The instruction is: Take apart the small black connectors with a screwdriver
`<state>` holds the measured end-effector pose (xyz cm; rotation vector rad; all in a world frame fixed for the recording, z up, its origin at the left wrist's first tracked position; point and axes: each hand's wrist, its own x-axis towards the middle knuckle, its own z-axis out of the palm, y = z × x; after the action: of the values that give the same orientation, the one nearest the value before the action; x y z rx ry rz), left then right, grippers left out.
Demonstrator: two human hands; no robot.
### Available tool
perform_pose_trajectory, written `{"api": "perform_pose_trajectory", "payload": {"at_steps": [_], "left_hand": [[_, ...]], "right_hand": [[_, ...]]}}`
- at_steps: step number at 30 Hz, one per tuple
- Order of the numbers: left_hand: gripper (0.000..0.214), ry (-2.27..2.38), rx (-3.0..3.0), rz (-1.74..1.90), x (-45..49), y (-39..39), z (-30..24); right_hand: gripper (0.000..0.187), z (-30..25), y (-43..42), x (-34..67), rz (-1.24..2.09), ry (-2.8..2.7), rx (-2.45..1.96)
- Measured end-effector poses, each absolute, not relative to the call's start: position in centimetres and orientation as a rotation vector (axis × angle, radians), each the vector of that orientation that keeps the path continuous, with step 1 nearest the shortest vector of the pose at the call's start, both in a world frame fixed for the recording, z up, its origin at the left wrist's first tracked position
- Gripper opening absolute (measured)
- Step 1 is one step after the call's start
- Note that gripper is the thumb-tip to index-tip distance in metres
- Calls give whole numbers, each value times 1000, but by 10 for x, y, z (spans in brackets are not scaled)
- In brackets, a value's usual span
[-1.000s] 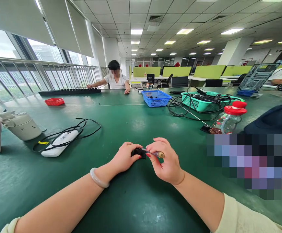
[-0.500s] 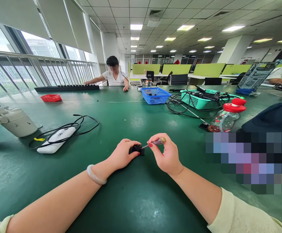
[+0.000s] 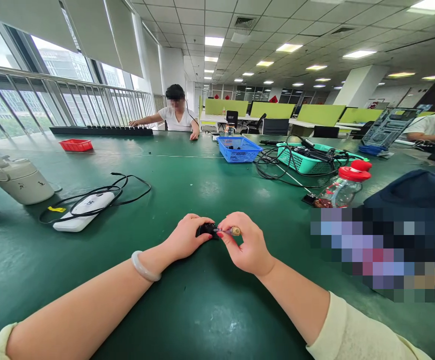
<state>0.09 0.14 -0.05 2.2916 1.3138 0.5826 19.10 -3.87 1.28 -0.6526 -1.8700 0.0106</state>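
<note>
On the green tabletop (image 3: 217,280), my left hand (image 3: 187,237) is closed around a small black part (image 3: 206,229), which it steadies near the middle of the table. What the part is, I cannot tell. My right hand (image 3: 245,245) grips a small screwdriver (image 3: 234,231) with a brownish handle, held between thumb and fingers. The tool lies nearly level, its tip pointing left and reaching the black part's right side. The fingers partly hide the shaft.
Left lie a white power bank (image 3: 86,212) with a black cable and a beige cup (image 3: 24,182). Farther off are a red tray (image 3: 75,145), a blue basket (image 3: 239,155), a green basket (image 3: 300,162) with cables, and a red-lidded jar (image 3: 347,185). A person (image 3: 180,117) sits opposite.
My right hand has moved left, closer to my left hand, bringing the screwdriver against the black part. The handle now points more toward me. The camera view has shifted slightly.
</note>
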Motion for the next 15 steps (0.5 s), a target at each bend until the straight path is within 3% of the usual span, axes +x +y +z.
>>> {"api": "perform_pose_trajectory", "payload": {"at_steps": [9,15], "left_hand": [[38,1313,2315,604,3,2,-2],[33,1315,2286,613,3,5,1]], "right_hand": [[24,6,-45,173,-238,-2140,-366],[19,6,-40,180,37,-1945,-543]]}}
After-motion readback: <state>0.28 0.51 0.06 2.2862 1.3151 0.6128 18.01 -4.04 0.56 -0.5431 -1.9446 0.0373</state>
